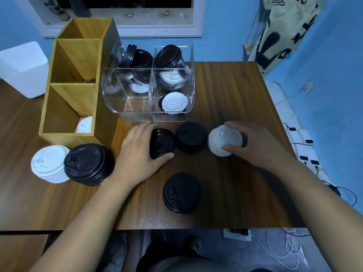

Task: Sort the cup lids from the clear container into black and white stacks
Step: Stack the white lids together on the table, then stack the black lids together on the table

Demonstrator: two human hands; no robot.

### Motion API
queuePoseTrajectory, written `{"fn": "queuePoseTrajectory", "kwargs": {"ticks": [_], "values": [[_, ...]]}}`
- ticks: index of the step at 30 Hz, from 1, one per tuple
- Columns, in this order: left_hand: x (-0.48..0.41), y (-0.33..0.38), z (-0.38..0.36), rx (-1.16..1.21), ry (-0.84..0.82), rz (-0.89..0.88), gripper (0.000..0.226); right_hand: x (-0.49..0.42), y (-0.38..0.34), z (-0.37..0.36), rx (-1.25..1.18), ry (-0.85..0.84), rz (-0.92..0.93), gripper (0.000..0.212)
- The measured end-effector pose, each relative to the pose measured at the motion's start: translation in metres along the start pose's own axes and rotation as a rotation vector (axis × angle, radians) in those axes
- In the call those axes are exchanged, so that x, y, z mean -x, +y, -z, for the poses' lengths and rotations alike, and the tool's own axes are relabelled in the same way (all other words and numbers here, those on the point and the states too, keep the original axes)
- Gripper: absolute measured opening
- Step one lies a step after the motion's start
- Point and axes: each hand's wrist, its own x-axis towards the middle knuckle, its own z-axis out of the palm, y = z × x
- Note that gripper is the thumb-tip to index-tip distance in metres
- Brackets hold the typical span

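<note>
Left hand (140,154) grips a tilted black lid (162,142) — right hand (257,147) clasps a white lid stack (224,139).

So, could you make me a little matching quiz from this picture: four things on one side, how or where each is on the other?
1 left hand
2 right hand
3 wooden box
4 clear container

A holds black and white lids mixed
B grips a white lid stack
C grips a tilted black lid
D white lid in its nearest compartment

Pairs: 1-C, 2-B, 3-D, 4-A
</note>
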Motion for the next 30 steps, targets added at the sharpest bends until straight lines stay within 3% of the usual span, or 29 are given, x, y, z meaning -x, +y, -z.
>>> {"fn": "queuePoseTrajectory", "kwargs": {"ticks": [14, 22, 26, 28, 30], "values": [[0.000, 0.004, -0.005, 0.093, 0.000, 0.082, 0.088, -0.018, -0.003, -0.004, 0.094, -0.115, 0.035, 0.074], [0.012, 0.025, 0.012, 0.354, 0.090, 0.029, 0.088, -0.015, -0.002, -0.007, 0.122, -0.135, 0.072, 0.081], [0.024, 0.043, 0.020, 0.681, 0.049, 0.010, 0.093, 0.010, -0.026, -0.022, -0.198, 0.132, 0.224, 0.066], [0.032, 0.057, 0.019, 0.813, 0.018, -0.023, 0.100, 0.028, -0.046, -0.033, -0.586, 0.033, 0.200, 0.060], [0.037, 0.072, 0.017, 0.926, -0.027, -0.056, 0.099, 0.042, -0.056, -0.043, -0.826, -0.101, 0.233, 0.060]]}}
